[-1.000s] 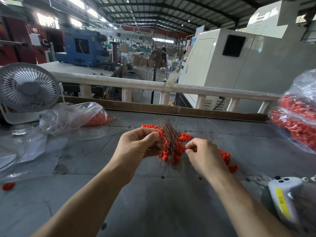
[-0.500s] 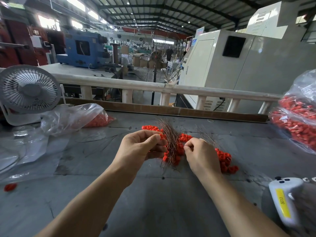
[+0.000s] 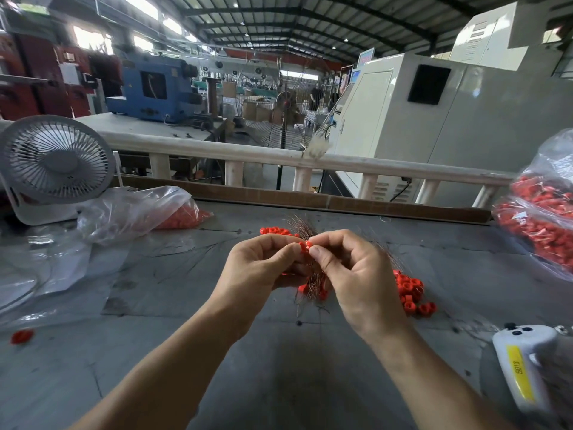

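Note:
My left hand (image 3: 263, 268) and my right hand (image 3: 353, 274) meet above the grey table (image 3: 279, 367). Between their fingertips they pinch one small red plastic ring (image 3: 305, 246). My left hand also grips a bundle of thin copper wires (image 3: 313, 283) that sticks out above and below the fist. Loose red rings lie in a pile (image 3: 409, 293) to the right of my right hand, and more red rings (image 3: 274, 231) lie just beyond my left hand. What the wire does at the ring is hidden by my fingers.
A white desk fan (image 3: 55, 162) stands at the far left, next to a clear bag with red parts (image 3: 139, 212). A full bag of red rings (image 3: 542, 218) sits at the right edge. A white handheld device (image 3: 524, 364) lies near right; one stray red ring (image 3: 21, 335) lies left.
My right hand has risen from the pile and turned toward the left hand. Both hands now meet higher up, pinching a red ring together.

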Demonstrator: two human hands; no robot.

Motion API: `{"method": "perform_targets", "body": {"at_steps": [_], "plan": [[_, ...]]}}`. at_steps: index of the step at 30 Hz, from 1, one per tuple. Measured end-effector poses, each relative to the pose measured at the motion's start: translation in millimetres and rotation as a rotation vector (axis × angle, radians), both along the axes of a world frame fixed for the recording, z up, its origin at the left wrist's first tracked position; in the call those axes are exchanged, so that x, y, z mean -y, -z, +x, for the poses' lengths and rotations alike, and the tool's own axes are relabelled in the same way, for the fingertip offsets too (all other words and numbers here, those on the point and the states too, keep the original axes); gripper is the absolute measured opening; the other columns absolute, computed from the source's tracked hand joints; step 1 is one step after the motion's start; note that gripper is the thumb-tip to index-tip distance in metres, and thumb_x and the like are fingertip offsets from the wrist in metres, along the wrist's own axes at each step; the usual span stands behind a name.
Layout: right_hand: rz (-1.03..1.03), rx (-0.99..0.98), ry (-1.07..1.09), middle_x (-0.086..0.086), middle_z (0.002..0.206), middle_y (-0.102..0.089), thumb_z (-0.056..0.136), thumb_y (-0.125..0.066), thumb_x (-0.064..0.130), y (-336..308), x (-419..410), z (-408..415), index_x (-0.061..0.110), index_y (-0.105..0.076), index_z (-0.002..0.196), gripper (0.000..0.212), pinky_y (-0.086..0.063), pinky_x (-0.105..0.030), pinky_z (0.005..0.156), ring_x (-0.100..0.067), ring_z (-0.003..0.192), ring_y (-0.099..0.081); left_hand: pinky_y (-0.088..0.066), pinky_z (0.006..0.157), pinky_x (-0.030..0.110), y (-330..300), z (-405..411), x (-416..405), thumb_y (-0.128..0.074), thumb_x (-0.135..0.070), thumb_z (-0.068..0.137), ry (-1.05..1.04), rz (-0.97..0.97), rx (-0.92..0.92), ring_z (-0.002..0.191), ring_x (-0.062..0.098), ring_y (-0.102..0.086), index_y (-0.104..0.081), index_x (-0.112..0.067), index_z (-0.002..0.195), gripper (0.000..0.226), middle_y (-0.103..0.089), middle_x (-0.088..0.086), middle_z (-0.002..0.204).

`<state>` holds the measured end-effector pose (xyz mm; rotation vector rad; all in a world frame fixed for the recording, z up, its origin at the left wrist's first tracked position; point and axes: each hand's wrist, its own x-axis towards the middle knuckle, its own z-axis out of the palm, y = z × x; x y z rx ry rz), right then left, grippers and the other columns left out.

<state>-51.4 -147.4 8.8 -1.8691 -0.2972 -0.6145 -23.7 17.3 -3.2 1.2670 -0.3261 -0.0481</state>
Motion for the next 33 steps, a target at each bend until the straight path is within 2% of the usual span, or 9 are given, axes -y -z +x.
{"method": "perform_targets", "body": {"at_steps": [6, 12, 17, 22, 25, 28, 30, 33], "plan": [[-0.053, 0.044, 0.038, 0.014, 0.085, -0.076, 0.092, -0.077, 0.013, -3, -3, -3, 0.024, -0.078, 0.094, 0.01, -0.057, -0.017, 0.072, -0.004, 0.081, -0.073, -0.062, 0.085, 0.045, -1, -2, 2, -0.065, -0.01, 0.097, -0.021, 0.042, 0.029, 0.084, 0.029, -0.073, -0.074, 0.0, 0.106, 0.016, -0.075, 0.022, 0.09], [-0.131, 0.122, 0.061, 0.012, 0.087, -0.074, 0.089, -0.079, 0.01, -3, -2, -3, 0.022, -0.078, 0.092, 0.013, -0.051, -0.011, 0.073, -0.003, 0.085, -0.071, -0.062, 0.088, 0.05, -2, -4, 3, -0.067, -0.011, 0.096, -0.047, 0.053, 0.038, 0.085, 0.03, -0.073, -0.074, -0.001, 0.105, 0.015, -0.075, 0.023, 0.092], [-0.26, 0.205, 0.081, 0.012, 0.09, -0.072, 0.089, -0.08, 0.009, -3, 0, -1, 0.017, -0.079, 0.093, 0.009, -0.056, -0.022, 0.077, -0.009, 0.088, -0.07, -0.062, 0.084, 0.044, 0, -2, 3, -0.066, -0.011, 0.096, -0.041, 0.046, 0.025, 0.082, 0.027, -0.073, -0.076, -0.003, 0.102, 0.014, -0.075, 0.021, 0.089], [-0.412, 0.275, 0.159, 0.008, 0.098, -0.071, 0.087, -0.081, 0.011, -1, -6, -1, 0.017, -0.078, 0.101, 0.015, -0.055, -0.026, 0.082, -0.007, 0.093, -0.067, -0.062, 0.076, 0.035, 2, 0, 5, -0.066, -0.011, 0.096, -0.035, -0.04, -0.072, 0.08, 0.027, -0.07, -0.073, 0.003, 0.103, 0.018, -0.072, 0.023, 0.088], [-0.457, 0.247, 0.237, 0.011, 0.098, -0.068, 0.088, -0.08, 0.017, 3, -14, -1, 0.021, -0.075, 0.101, 0.014, -0.053, -0.028, 0.078, -0.009, 0.093, -0.064, -0.061, 0.088, 0.045, 2, -2, 8, -0.067, -0.015, 0.096, -0.029, -0.085, -0.152, 0.086, 0.031, -0.068, -0.074, 0.003, 0.106, 0.021, -0.07, 0.034, 0.102], [-0.521, 0.279, 0.345, 0.011, 0.093, -0.067, 0.088, -0.079, 0.021, 4, -19, -2, 0.023, -0.073, 0.095, 0.01, -0.053, -0.03, 0.071, -0.013, 0.089, -0.064, -0.054, 0.098, 0.052, 1, -5, 11, -0.066, -0.015, 0.097, -0.015, -0.124, -0.222, 0.092, 0.035, -0.065, -0.072, 0.005, 0.109, 0.024, -0.066, 0.038, 0.111], [-0.553, 0.315, 0.376, 0.01, 0.092, -0.069, 0.089, -0.078, 0.022, 5, -21, -2, 0.023, -0.074, 0.094, 0.007, -0.052, -0.03, 0.071, -0.015, 0.088, -0.064, -0.056, 0.096, 0.049, 1, -5, 12, -0.064, -0.015, 0.098, -0.007, -0.144, -0.248, 0.093, 0.034, -0.064, -0.071, 0.006, 0.113, 0.026, -0.067, 0.034, 0.104], [-0.583, 0.359, 0.397, 0.007, 0.091, -0.071, 0.088, -0.078, 0.018, 6, -22, 0, 0.02, -0.075, 0.092, 0.005, -0.054, -0.03, 0.072, -0.017, 0.087, -0.066, -0.06, 0.082, 0.038, 3, -5, 12, -0.064, -0.015, 0.097, 0.01, -0.206, -0.294, 0.087, 0.03, -0.063, -0.067, 0.009, 0.116, 0.031, -0.064, 0.021, 0.095]]}}
